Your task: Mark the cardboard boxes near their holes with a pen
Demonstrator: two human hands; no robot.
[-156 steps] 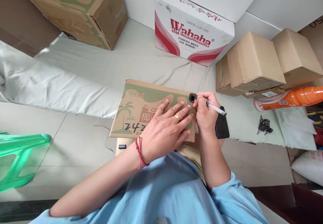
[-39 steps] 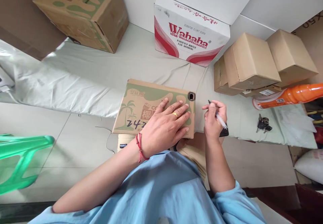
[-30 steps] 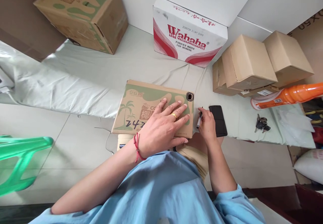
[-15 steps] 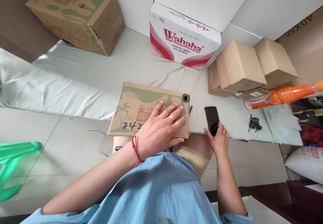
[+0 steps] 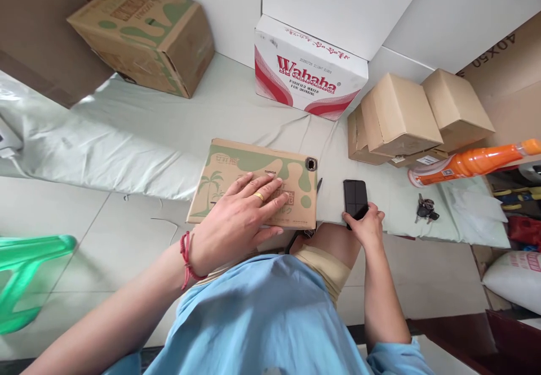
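Carton [image 5: 276, 166]: partly under left hand [image 5: 239, 214] | phone [image 5: 355, 195]: corner behind right hand [image 5: 367, 225]

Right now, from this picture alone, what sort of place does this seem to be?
Probably a storeroom or small shop's back room. A Wahaha purified water carton and plain cardboard boxes stand on a cloth-covered surface, and a printed white sack lies at the view's right edge.

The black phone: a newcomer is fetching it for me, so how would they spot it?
From the red-and-white Wahaha carton, come toward the person across the pale cloth to its near edge. There, right of the palm-printed box, lies the black phone, with the right hand at its near end. It is the flat, dark rectangle, unlike the jumbled keys and orange bottle farther right.
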